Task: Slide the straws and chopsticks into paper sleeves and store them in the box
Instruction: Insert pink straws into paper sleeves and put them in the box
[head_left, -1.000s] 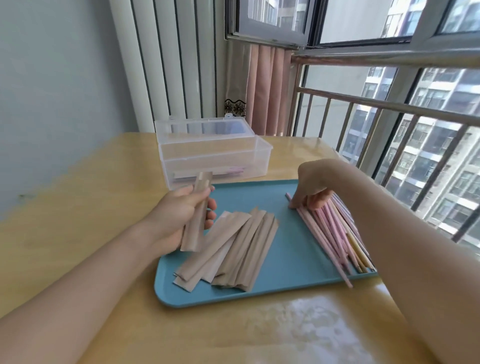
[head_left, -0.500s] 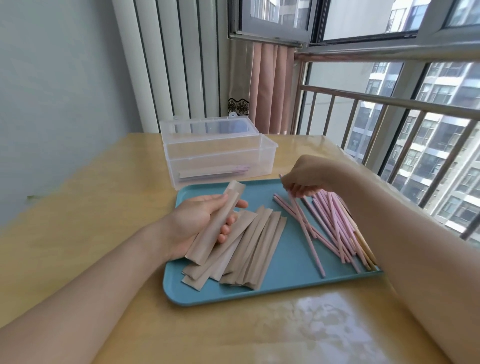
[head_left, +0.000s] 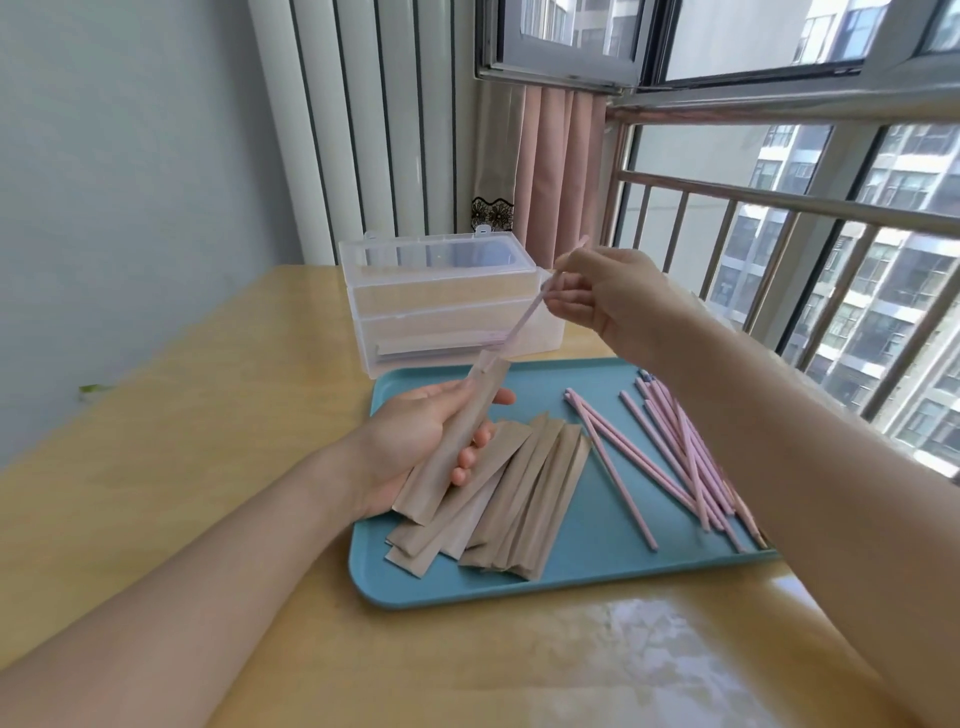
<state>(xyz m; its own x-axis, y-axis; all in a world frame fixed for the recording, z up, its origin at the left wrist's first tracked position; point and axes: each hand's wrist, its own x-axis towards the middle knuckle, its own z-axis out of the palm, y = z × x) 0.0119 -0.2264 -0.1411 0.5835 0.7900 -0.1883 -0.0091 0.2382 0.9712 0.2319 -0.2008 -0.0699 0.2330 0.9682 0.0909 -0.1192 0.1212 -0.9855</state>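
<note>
My left hand (head_left: 415, 441) grips a brown paper sleeve (head_left: 457, 441), tilted with its open end up and away from me. My right hand (head_left: 608, 299) pinches a pink straw (head_left: 524, 325) near its upper end; the straw's lower tip sits in the sleeve's mouth. Both are held above the blue tray (head_left: 587, 566). A pile of loose paper sleeves (head_left: 519, 499) lies on the tray's left half. Several pink straws and chopsticks (head_left: 670, 457) lie on its right half, partly hidden by my right forearm. The clear plastic box (head_left: 447, 312) stands open behind the tray with a few filled sleeves inside.
The tray and box rest on a yellow wooden table (head_left: 182, 441). A grey wall is to the left. A metal railing (head_left: 779, 208) and window run along the right, with a pink curtain (head_left: 556, 166) behind the box.
My right hand lifted one pink straw off the pile and brought its tip into the sleeve. My left hand tilted the sleeve toward it.
</note>
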